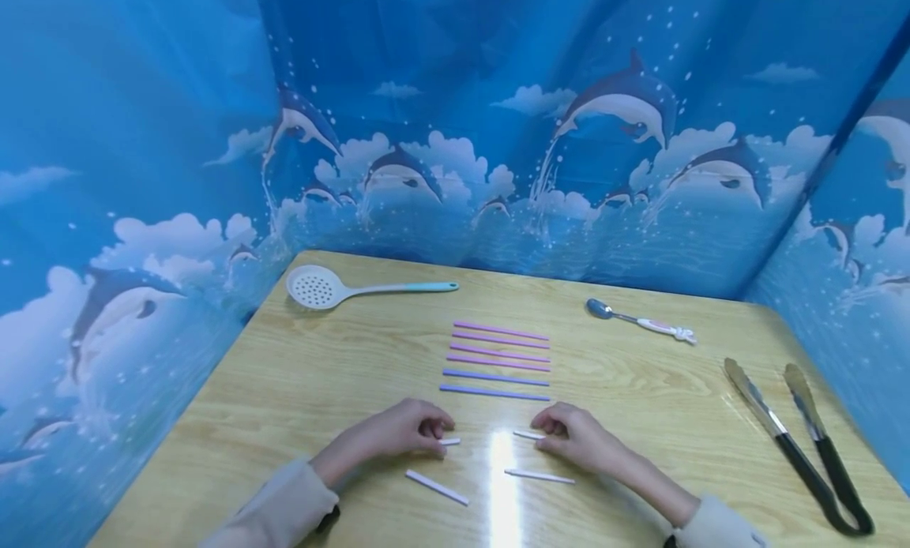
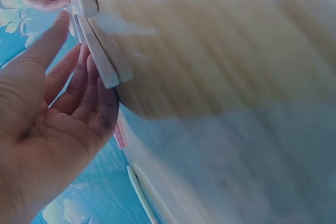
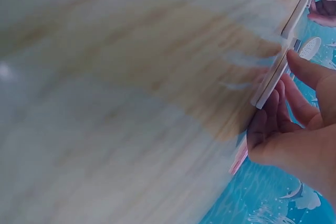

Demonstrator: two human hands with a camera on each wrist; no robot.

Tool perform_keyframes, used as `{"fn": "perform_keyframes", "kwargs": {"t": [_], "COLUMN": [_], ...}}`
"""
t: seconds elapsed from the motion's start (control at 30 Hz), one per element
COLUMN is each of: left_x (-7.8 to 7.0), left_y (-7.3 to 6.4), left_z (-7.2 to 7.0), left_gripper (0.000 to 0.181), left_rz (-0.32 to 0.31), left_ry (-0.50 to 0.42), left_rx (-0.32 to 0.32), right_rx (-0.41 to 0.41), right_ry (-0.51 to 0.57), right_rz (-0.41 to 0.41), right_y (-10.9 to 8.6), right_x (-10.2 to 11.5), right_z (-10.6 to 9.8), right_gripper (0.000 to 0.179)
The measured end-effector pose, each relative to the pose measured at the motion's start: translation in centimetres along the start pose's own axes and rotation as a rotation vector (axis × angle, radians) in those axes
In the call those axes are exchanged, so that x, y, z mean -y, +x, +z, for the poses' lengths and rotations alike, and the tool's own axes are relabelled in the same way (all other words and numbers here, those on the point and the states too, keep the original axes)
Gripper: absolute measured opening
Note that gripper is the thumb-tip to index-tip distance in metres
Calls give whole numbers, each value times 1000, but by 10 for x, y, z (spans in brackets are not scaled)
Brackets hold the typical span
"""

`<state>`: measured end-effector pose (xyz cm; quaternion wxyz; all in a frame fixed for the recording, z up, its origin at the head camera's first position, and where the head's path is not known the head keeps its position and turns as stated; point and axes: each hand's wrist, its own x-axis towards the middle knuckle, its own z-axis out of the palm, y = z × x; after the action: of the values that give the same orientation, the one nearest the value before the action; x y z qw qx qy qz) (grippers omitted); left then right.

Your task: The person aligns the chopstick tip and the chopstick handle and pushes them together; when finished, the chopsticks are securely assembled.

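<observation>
In the head view, my left hand [image 1: 415, 428] pinches a short white stick [image 1: 451, 441] between thumb and fingertips, its inner end poking out. Opposite it, my right hand [image 1: 576, 436] pinches another white stick [image 1: 528, 435], which points back toward the left hand. Both hands are low over the wooden table, with a gap between the two stick ends. Nearer the person lie two more white sticks, one slanted on the left [image 1: 437, 487] and one almost level on the right [image 1: 540, 476]. Both wrist views show the fingers close to the tabletop.
Beyond the hands lie parallel sticks, several pink-purple ones [image 1: 501, 347] and two blue-violet ones [image 1: 495, 392]. A slotted skimmer [image 1: 316, 287] is at the back left, a spoon [image 1: 640, 323] at the back right. Black-handled tongs [image 1: 803, 445] lie spread at the right. Dolphin-print curtains [image 1: 455, 121] enclose the table [image 1: 320, 374].
</observation>
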<state>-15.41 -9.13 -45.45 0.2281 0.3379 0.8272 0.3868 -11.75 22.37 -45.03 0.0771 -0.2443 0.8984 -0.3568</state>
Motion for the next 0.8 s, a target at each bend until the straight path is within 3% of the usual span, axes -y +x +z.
{"fn": "perform_keyframes", "kwargs": {"t": [0.5, 0.8], "left_x": [1, -3], "left_y": [0, 4], "left_z": [0, 1], "left_gripper": [30, 18], "left_rz": [41, 64], "left_ry": [80, 140], "left_rx": [15, -37], "right_rx": [32, 5], "right_ry": [19, 37], "right_rz": [2, -12], "right_y": [2, 4], "right_x": [0, 4], "right_z": [1, 3], "right_gripper": [7, 7]}}
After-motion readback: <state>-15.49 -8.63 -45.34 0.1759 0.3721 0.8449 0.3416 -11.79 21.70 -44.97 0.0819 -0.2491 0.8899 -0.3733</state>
